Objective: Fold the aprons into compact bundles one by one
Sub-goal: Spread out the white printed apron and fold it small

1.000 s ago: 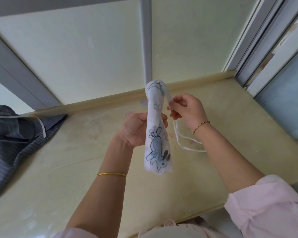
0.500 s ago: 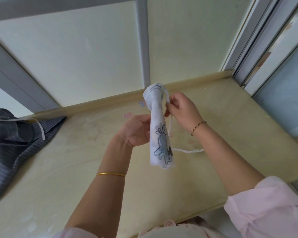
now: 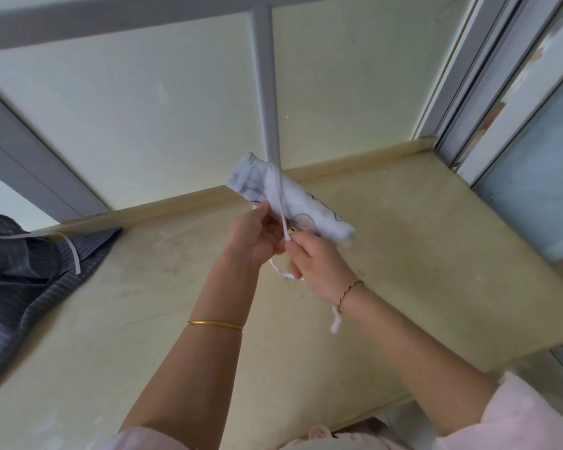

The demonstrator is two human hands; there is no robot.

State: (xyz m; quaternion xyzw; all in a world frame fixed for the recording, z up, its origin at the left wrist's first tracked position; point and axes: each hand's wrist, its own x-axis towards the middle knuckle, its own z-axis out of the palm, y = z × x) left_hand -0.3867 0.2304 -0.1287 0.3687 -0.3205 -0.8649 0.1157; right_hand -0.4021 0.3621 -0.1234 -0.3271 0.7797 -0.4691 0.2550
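Observation:
A white apron with blue cartoon prints is rolled into a tight bundle [image 3: 306, 203] and held in the air above the counter, lying slanted from upper left to lower right. My left hand [image 3: 257, 235] grips the bundle from below near its middle. My right hand [image 3: 319, 264] pinches the apron's white strap [image 3: 281, 209], which runs up over the roll. The strap's loose end [image 3: 334, 321] dangles below my right wrist.
A dark striped apron [image 3: 30, 277] with a white strap lies bunched at the counter's left end. The pale counter [image 3: 143, 303] runs to a frosted glass wall behind and a sliding window frame [image 3: 468, 92] on the right.
The roll has tipped from hanging nearly upright to lying slanted. My right hand has dropped from the roll's top to below it, drawing the strap over the roll.

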